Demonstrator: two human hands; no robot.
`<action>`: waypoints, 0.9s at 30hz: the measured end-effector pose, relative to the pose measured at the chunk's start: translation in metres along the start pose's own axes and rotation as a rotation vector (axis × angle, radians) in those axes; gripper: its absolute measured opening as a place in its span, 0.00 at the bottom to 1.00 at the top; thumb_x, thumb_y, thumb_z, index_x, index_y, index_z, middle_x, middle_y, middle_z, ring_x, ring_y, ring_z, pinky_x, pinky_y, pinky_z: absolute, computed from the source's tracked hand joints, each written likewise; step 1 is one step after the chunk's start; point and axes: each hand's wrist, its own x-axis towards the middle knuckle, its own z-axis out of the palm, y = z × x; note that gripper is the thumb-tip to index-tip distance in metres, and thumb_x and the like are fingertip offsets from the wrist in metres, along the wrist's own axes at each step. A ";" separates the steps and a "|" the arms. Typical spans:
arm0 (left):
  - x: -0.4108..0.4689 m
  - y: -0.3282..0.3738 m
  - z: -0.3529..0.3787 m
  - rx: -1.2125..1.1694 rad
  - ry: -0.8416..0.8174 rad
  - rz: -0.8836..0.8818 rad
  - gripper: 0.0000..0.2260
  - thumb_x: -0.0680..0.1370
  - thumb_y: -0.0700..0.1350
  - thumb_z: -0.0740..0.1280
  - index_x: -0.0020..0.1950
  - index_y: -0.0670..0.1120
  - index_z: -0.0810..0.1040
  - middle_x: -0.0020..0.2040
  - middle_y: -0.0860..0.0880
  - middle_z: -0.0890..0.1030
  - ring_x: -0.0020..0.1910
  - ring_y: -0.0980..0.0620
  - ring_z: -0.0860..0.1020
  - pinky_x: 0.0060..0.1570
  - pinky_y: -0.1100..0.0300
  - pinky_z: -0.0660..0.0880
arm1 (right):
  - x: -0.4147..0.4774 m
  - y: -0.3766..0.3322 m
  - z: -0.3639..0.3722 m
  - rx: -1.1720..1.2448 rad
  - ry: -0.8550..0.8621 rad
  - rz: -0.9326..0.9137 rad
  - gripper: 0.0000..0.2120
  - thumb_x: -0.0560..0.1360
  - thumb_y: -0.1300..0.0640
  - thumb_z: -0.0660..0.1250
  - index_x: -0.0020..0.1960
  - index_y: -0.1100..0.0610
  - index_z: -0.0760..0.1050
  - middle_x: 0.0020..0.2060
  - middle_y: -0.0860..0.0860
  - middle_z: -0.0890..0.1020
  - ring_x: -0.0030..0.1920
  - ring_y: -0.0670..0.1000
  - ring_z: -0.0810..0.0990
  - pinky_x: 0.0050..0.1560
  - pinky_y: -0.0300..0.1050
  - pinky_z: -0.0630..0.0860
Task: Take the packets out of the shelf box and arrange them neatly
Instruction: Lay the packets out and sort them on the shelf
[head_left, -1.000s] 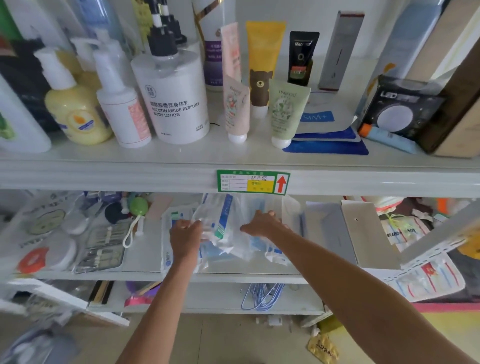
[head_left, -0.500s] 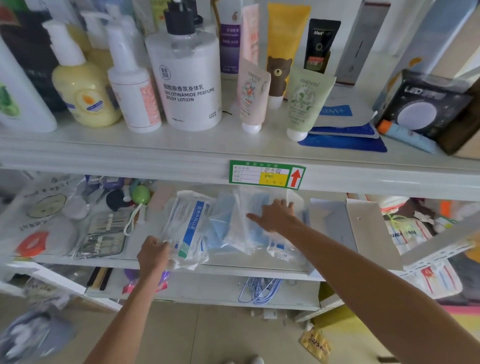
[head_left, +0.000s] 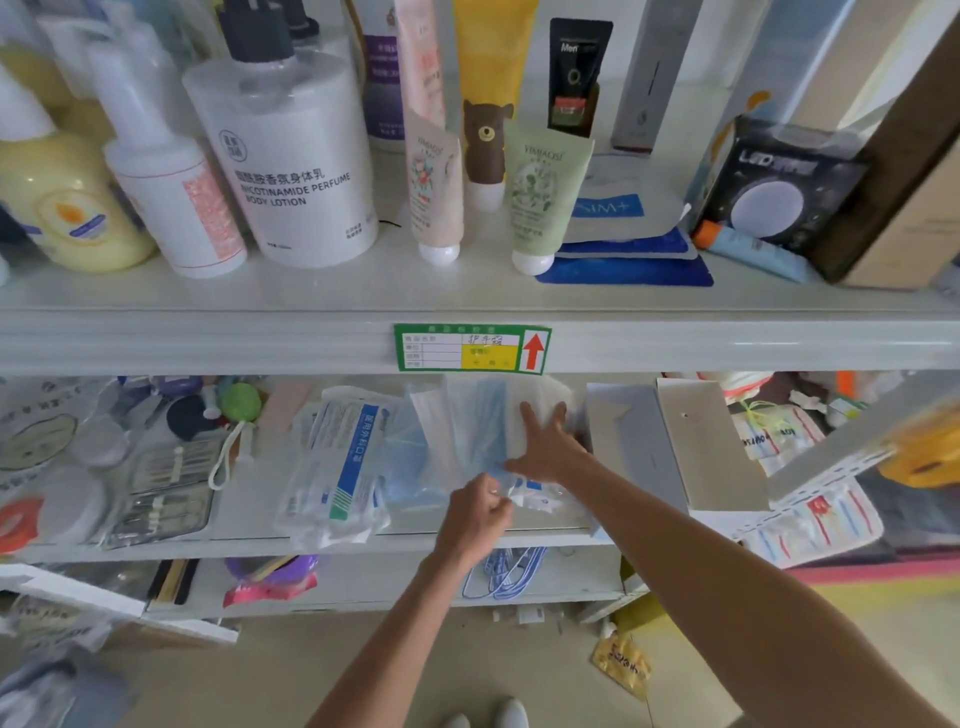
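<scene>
Several clear packets of blue face masks (head_left: 470, 436) lie fanned out on the middle shelf (head_left: 249, 545). A packet with a blue stripe (head_left: 340, 467) rests alone at their left, overhanging the shelf edge. My right hand (head_left: 545, 447) lies flat with fingers spread on the right-hand packets. My left hand (head_left: 478, 519) pinches the near edge of a mask packet just below the right hand. An open white shelf box (head_left: 670, 452) stands to the right of the packets.
Lotion bottles (head_left: 291, 156) and tubes (head_left: 535, 202) fill the upper shelf. Manicure kits (head_left: 166, 493) and small items lie left of the packets. A tilted white rack (head_left: 852, 452) and striped packets (head_left: 810, 530) are at the right. Blue cords (head_left: 506, 571) hang on the lower shelf.
My left hand let go of the blue-striped packet, left it at the left, and moved right to the near edge of the mask pile. The right hand stayed on the pile, fingers spread.
</scene>
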 end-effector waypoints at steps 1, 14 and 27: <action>0.004 0.003 0.010 -0.027 -0.019 -0.030 0.08 0.79 0.44 0.65 0.57 0.43 0.76 0.45 0.44 0.86 0.41 0.47 0.86 0.43 0.50 0.83 | 0.000 0.000 -0.002 -0.002 -0.022 -0.001 0.49 0.76 0.34 0.61 0.79 0.52 0.33 0.74 0.70 0.33 0.72 0.75 0.60 0.72 0.61 0.59; 0.013 0.024 -0.002 -0.530 0.012 -0.226 0.03 0.76 0.34 0.66 0.46 0.37 0.79 0.47 0.40 0.84 0.41 0.43 0.86 0.43 0.49 0.84 | 0.002 -0.003 -0.018 0.270 -0.009 0.130 0.46 0.75 0.33 0.60 0.80 0.47 0.37 0.76 0.66 0.34 0.73 0.72 0.61 0.73 0.63 0.61; -0.032 -0.082 -0.184 -0.453 0.676 -0.288 0.06 0.78 0.31 0.65 0.41 0.36 0.74 0.49 0.41 0.81 0.47 0.44 0.85 0.40 0.60 0.83 | 0.005 -0.011 0.011 0.170 0.029 0.025 0.39 0.80 0.39 0.55 0.79 0.44 0.33 0.75 0.66 0.32 0.67 0.72 0.70 0.62 0.59 0.71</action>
